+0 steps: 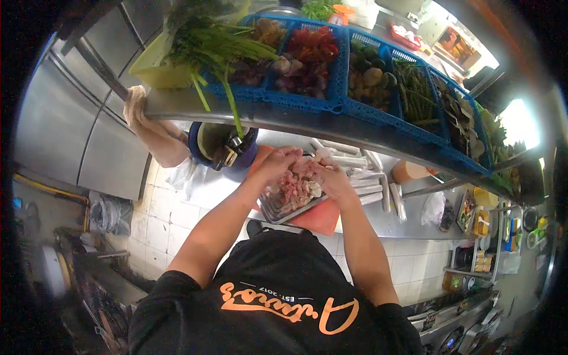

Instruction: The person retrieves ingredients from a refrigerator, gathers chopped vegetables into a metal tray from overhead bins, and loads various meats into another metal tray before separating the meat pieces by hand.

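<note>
A metal tray [273, 214] heaped with pieces of pale pink raw meat [294, 190] rests on a red cutting board [319, 218]. My left hand [278, 164] is at the far left side of the heap, its fingers curled round some of the meat. From the right, my right hand [335, 182] reaches over the tray, with its fingers closed on meat as well. The two hands are close together, and meat partly hides their fingertips.
Behind the tray lie several wrapped pale sticks [364, 184]. A dark blue bucket [201, 155] with utensils stands to the left. Overhead, a metal shelf [248, 113] carries blue crates [307, 105] of vegetables and leafy greens [219, 47]. An orange-brown container [408, 171] sits to the right.
</note>
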